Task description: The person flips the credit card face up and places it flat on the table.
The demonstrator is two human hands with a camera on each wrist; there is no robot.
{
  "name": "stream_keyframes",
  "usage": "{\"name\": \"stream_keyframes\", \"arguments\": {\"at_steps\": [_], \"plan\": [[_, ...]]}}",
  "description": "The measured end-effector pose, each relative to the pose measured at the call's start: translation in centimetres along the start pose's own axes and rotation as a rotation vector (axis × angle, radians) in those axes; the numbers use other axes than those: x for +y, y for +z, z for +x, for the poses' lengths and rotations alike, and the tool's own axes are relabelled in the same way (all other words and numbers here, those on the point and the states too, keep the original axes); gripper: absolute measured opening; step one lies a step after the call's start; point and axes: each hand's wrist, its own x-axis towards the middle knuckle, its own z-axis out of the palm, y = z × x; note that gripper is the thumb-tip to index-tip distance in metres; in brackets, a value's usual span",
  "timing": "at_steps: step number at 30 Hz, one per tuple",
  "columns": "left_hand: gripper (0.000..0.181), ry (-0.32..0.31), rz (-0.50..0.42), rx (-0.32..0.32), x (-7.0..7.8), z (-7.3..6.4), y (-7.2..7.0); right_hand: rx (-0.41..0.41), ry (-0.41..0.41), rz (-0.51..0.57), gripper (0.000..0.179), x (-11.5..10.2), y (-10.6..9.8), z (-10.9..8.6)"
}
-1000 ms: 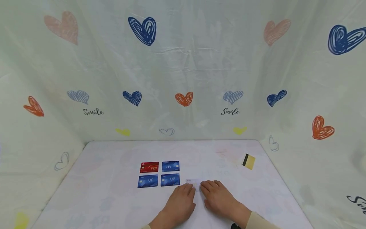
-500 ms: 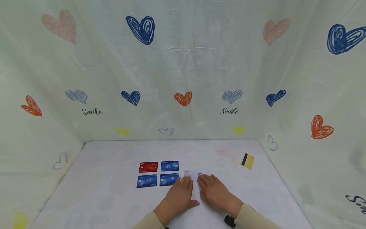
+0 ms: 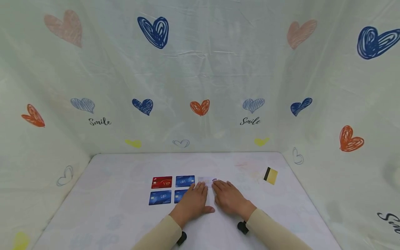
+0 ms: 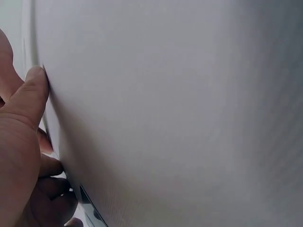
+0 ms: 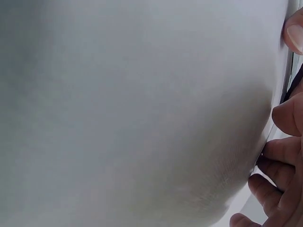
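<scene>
A pale, whitish card (image 3: 204,179) with a small purple mark lies flat on the white table, just right of the upper blue card (image 3: 185,181) in the head view. Fingertips of my left hand (image 3: 191,203) press on its near left part, and that hand overlaps the lower blue card (image 3: 178,196). From the other side, my right hand (image 3: 231,198) has its fingertips at the pale card's right end. The left wrist view shows the left thumb (image 4: 29,97) resting on the tabletop, with fingers of the right hand (image 5: 281,165) against the surface in the right wrist view.
A red VIP card (image 3: 161,182) and a blue VIP card (image 3: 160,197) form the left column of the card grid. A gold card with a black stripe (image 3: 271,176) lies tilted at the far right. Heart-printed curtain (image 3: 200,135) borders the table's back.
Both hands have slid the pale card forward, away from the body, until it sits level with the upper row. My left hand has come over part of the lower blue card.
</scene>
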Motion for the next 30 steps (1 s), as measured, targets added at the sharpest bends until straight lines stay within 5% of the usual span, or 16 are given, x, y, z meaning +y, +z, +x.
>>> {"name": "stream_keyframes", "arguments": {"at_steps": [21, 30], "plan": [[0.102, -0.01, 0.023, -0.028, -0.4, 0.5, -0.5, -0.046, 0.087, 0.092, 0.055, 0.7, 0.2, 0.8], [0.101, -0.028, -0.002, -0.041, -0.4, 0.7, -0.4, -0.028, 0.259, 0.164, 0.068, 5.1, 0.1, -1.3]]}}
